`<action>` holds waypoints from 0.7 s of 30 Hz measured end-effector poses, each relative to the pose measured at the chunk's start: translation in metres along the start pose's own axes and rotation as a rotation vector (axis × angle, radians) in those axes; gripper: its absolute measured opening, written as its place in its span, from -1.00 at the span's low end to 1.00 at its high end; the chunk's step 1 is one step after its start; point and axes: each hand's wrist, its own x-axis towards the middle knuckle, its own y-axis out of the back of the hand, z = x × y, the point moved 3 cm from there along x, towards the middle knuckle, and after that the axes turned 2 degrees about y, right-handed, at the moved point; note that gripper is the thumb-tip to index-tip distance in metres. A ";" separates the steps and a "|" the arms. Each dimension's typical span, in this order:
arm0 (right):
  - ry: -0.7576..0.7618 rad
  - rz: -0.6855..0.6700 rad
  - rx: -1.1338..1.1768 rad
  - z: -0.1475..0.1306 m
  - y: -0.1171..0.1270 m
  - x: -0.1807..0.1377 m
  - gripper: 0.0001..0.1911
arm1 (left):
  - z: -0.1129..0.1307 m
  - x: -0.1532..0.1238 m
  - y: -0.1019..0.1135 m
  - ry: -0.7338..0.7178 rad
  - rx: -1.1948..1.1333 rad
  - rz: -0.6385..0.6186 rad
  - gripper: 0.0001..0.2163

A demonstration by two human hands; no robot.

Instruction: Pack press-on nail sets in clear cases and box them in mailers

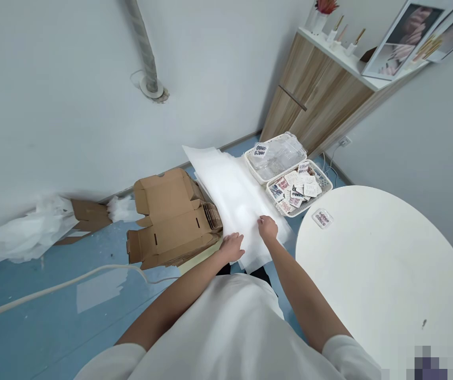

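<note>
L hand (232,247) flat, fingers out, on near-L edge of white foam sheets (230,190). R hand (268,228) half-curled on sheets' near end; grip unclear. Sheets lie betw. cardboard boxes (171,227) & baskets (277,206), near round table (388,264).

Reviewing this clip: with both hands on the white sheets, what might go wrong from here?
The left hand and right hand rest on the stacked white sheets; pulling one may drag several along. The card-filled basket sits right beside the sheets' edge, so a tug could shift it. The small clear case lies near the rim of the round table, and a passing arm might knock it off.
</note>
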 end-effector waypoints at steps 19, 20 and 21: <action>0.227 0.316 0.281 -0.042 0.080 -0.023 -0.82 | 0.003 -0.005 0.032 0.093 -0.571 0.366 -0.50; 0.223 0.340 0.419 -0.043 0.087 -0.024 -0.80 | 0.004 -0.007 0.033 0.114 -0.626 0.408 -0.47; 0.210 0.335 0.568 -0.044 0.092 -0.024 -0.77 | 0.005 -0.008 0.033 0.139 -0.694 0.439 -0.42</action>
